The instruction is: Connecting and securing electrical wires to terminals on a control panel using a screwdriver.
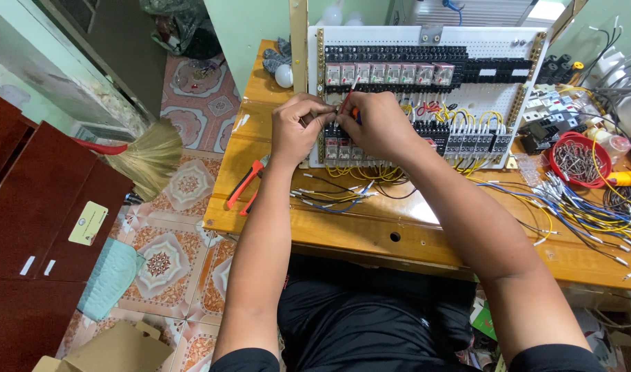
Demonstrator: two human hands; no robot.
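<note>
Both hands work at the white perforated control panel (425, 89) standing at the back edge of the wooden workbench (370, 227). Left hand (298, 127) pinches a thin wire end against the relay row, fingers curled tight. Right hand (381, 127) is closed round a small screwdriver (351, 103) w/ red-orange handle, tip aimed at the same spot.

Progress, as I judge it: top relay row (391, 72) seated, right side of the lower terminals (467, 138) already carries yellow and red wires, so wiring looks approx. halfway. Left lower section is in hand now. Plenty left: cut wires (336, 196) lie loose at the bench front-centre, a big blue/yellow/white bundle (591, 207) at the right edge.

Red-handled pliers (246, 182) sit near the bench's left edge; red bowl of small metal parts (578, 160) at right. Room: patterned tile floor (184, 248), broom (146, 155), dark red cabinet (33, 207) left.
</note>
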